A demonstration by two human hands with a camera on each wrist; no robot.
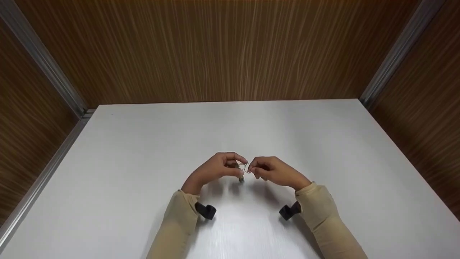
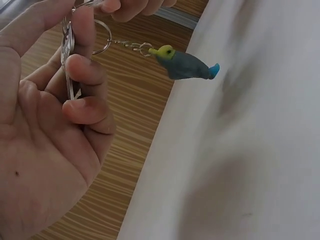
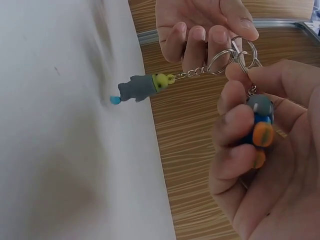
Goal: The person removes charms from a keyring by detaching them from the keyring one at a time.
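Both hands meet above the middle of the white table (image 1: 323,144). My left hand (image 1: 235,166) pinches a silver key (image 2: 67,55) between thumb and fingers. From the key's metal ring (image 2: 102,37) a short chain carries a grey charm (image 2: 185,65) with a yellow-green head and blue tip, dangling free just above the table. My right hand (image 1: 254,169) has its fingers curled round a second charm (image 3: 260,127), grey, blue and orange, and its fingertips pinch the joined rings (image 3: 240,52). In the right wrist view the grey charm (image 3: 139,87) hangs below the left hand (image 3: 200,30).
Brown wood-grain walls (image 1: 230,50) with metal corner strips (image 1: 43,61) close in the table at the back and both sides. A black wrist-camera mount sits on each beige sleeve (image 1: 179,216).
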